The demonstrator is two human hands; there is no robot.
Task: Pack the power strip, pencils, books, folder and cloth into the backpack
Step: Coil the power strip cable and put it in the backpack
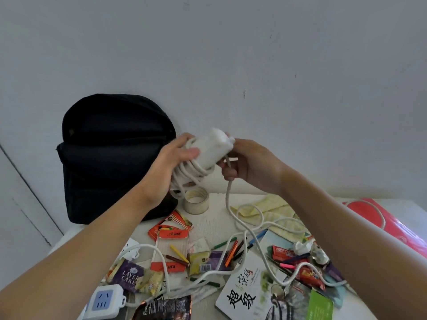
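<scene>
Cluttered counter (208, 227) against a pale wall: nothing looks packed yet. Left hand (171, 167) grips the power strip (211, 150), partly wound; right hand (249, 165) pinches its trailing cord (227, 197). Pencils (231, 252), book (245, 294), cloth (270, 207) and red folder (381, 218) lie loose near the backpack (111, 158).

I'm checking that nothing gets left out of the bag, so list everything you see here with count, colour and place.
Backpack: one, black, rear left, against the wall.
Power strip: one, white, held above the table, cord partly wound round it.
Second power strip: one, white and blue, near left.
Tape roll: one, beige, beside the backpack.
Pencil box: one, orange, in front of the backpack.
Cloth: one, pale yellow, rear centre.
Folder: one, red, far right.
Book: one, white cover, near centre.
Pencils: many, mixed colours, scattered mid-table.
Snack packets: several, mixed colours, scattered.
Left hand: one, grips the wound power strip.
Right hand: one, holds its loose cord.
</scene>
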